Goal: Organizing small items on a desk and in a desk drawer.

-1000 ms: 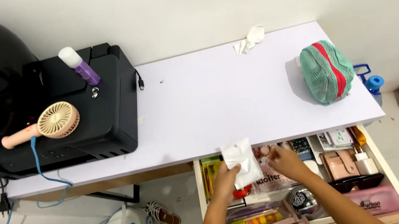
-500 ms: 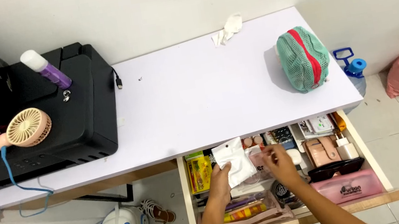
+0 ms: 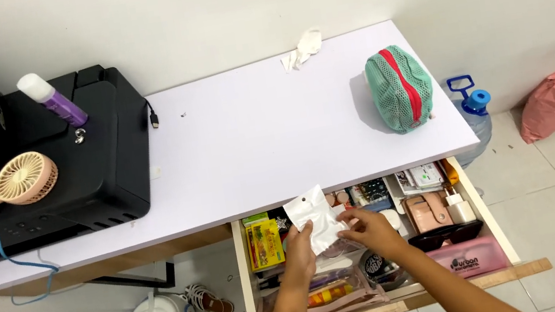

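Small white plastic pouch [image 3: 315,218]: flat, rectangular, glossy, with a punched hang hole near its upper edge. Tilted, upper corner leaning toward the desk's [image 3: 275,141] front edge. Held above the open drawer [image 3: 499,232], pinched at its lower left by the left hand [image 3: 297,244] and at its lower right by the right hand [image 3: 369,226].

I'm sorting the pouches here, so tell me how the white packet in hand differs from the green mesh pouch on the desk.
The white packet is flat and plain; the green mesh pouch is bulging, with a red zip strip.
The white packet is held over the open drawer by the left hand and right hand; the green mesh pouch rests untouched on the white desk.
Both are small soft holders.
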